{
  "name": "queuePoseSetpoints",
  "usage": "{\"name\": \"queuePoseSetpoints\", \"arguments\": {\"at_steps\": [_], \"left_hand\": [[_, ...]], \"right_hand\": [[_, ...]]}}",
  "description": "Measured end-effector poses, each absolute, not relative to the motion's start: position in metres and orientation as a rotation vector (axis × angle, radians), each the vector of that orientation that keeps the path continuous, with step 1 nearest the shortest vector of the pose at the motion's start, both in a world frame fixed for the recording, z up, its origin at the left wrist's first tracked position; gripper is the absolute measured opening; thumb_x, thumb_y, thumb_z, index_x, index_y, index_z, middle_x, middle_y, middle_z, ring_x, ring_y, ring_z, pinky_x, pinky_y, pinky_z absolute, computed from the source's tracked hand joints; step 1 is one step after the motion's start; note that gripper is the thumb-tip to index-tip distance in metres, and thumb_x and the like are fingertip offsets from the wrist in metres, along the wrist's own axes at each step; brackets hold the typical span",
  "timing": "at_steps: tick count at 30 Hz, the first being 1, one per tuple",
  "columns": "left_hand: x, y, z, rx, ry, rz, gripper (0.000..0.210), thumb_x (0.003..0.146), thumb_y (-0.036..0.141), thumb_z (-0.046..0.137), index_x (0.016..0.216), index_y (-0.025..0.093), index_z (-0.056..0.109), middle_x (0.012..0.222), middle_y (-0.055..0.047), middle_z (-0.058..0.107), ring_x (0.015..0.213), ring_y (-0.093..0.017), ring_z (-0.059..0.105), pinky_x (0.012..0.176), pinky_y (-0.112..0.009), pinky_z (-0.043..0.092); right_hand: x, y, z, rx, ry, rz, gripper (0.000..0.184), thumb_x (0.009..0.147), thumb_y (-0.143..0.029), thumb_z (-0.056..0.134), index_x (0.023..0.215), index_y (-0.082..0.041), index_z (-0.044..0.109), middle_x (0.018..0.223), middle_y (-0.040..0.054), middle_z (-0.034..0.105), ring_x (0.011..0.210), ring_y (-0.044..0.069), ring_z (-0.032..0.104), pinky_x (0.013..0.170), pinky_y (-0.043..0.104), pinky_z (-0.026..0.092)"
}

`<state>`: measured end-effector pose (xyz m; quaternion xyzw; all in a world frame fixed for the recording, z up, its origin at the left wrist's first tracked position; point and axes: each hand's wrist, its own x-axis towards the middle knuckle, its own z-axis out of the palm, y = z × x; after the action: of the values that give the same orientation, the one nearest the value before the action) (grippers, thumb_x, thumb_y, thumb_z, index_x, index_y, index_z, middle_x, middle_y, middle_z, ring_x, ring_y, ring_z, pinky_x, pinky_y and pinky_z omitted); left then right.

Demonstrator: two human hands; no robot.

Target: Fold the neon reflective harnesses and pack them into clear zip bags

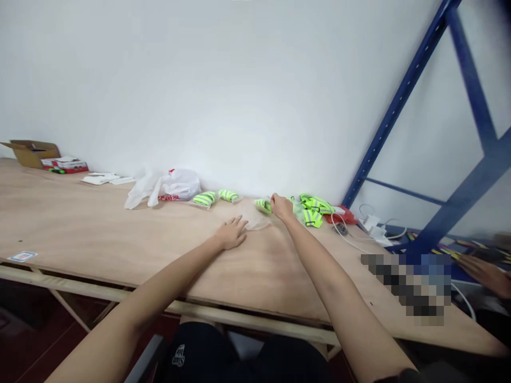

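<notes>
My left hand (231, 232) lies flat on the wooden table with its fingers spread, the fingertips at the left edge of a clear plastic bag (255, 222). My right hand (281, 206) is closed in a pinch at the bag's far right side. What sits between its fingers is hidden or too small to name. Right beside those fingers, at the far end of the bag, is a folded neon-yellow bundle with reflective stripes (262, 206). Behind my right wrist lies a loose heap of neon-yellow reflective straps (315, 206).
Two bagged neon bundles (205, 199) (229, 196) lie near the wall, beside a white plastic bag (181, 184). White papers (106, 178) and a cardboard box (34, 152) are farther left. At right are a white cable (351, 244), a blue metal frame (399, 101) and another person's hand (485, 274).
</notes>
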<state>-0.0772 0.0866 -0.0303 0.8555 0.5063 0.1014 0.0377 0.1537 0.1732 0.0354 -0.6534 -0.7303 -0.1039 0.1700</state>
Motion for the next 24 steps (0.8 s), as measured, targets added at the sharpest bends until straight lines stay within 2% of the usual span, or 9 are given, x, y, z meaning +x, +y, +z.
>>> {"name": "queuePoseSetpoints", "arguments": {"at_steps": [3, 9, 13, 16, 19, 21, 24], "left_hand": [[-0.075, 0.089, -0.028, 2.682, 1.412, 0.334, 0.062, 0.097, 0.05, 0.04, 0.155, 0.027, 0.033, 0.165, -0.015, 0.023, 0.144, -0.037, 0.036, 0.11, -0.054, 0.036], [-0.073, 0.119, -0.017, 2.694, 1.335, 0.256, 0.062, 0.1, 0.06, 0.028, 0.154, 0.031, 0.036, 0.154, -0.015, 0.044, 0.139, -0.037, 0.04, 0.109, -0.065, 0.029], [-0.07, 0.121, -0.038, 2.618, 1.321, 0.288, 0.067, 0.098, 0.065, 0.027, 0.154, 0.031, 0.037, 0.161, -0.016, 0.033, 0.146, -0.044, 0.027, 0.11, -0.074, 0.016], [-0.069, 0.123, -0.045, 2.585, 1.277, 0.259, 0.069, 0.097, 0.067, 0.027, 0.155, 0.031, 0.036, 0.162, -0.017, 0.03, 0.148, -0.046, 0.023, 0.109, -0.077, 0.012], [-0.069, 0.13, -0.034, 2.615, 1.302, 0.24, 0.068, 0.097, 0.068, 0.026, 0.156, 0.035, 0.032, 0.163, -0.016, 0.029, 0.148, -0.045, 0.022, 0.109, -0.077, 0.012], [-0.068, 0.134, -0.026, 2.639, 1.336, 0.219, 0.066, 0.097, 0.067, 0.024, 0.153, 0.034, 0.038, 0.162, -0.015, 0.03, 0.147, -0.043, 0.025, 0.109, -0.075, 0.016], [-0.062, 0.137, -0.022, 2.674, 1.397, 0.191, 0.06, 0.098, 0.063, 0.028, 0.143, 0.029, 0.05, 0.153, -0.016, 0.044, 0.139, -0.04, 0.039, 0.106, -0.069, 0.029]], "right_hand": [[0.157, 0.174, 0.039, -1.854, -2.037, -0.204, 0.027, 0.098, -0.025, 0.042, 0.107, -0.019, 0.067, 0.097, 0.0103, 0.075, 0.087, 0.023, 0.066, 0.072, 0.029, 0.038], [0.165, 0.18, 0.018, -1.721, -1.981, -0.132, 0.03, 0.101, -0.032, 0.035, 0.112, -0.023, 0.062, 0.108, 0.0064, 0.073, 0.095, 0.021, 0.065, 0.072, 0.027, 0.039], [0.177, 0.163, -0.026, -1.485, -1.902, -0.121, 0.026, 0.099, -0.033, 0.039, 0.1, -0.023, 0.063, 0.102, 0.006, 0.072, 0.093, 0.021, 0.066, 0.077, 0.029, 0.044], [0.184, 0.153, -0.036, -1.387, -1.942, -0.121, 0.025, 0.097, -0.033, 0.04, 0.097, -0.024, 0.064, 0.096, 0.006, 0.072, 0.091, 0.022, 0.066, 0.078, 0.03, 0.045], [0.182, 0.148, -0.021, -1.415, -1.872, -0.093, 0.02, 0.093, -0.032, 0.045, 0.093, -0.024, 0.064, 0.094, 0.0054, 0.073, 0.086, 0.022, 0.066, 0.073, 0.03, 0.044], [0.179, 0.147, -0.008, -1.379, -1.753, -0.017, 0.015, 0.089, -0.031, 0.051, 0.088, -0.024, 0.063, 0.089, 0.0045, 0.073, 0.08, 0.022, 0.066, 0.072, 0.03, 0.044], [0.18, 0.146, 0.01, -1.303, -1.524, 0.089, 0.012, 0.084, -0.033, 0.054, 0.083, -0.023, 0.059, 0.08, 0.0036, 0.071, 0.075, 0.021, 0.066, 0.072, 0.03, 0.046]]}}
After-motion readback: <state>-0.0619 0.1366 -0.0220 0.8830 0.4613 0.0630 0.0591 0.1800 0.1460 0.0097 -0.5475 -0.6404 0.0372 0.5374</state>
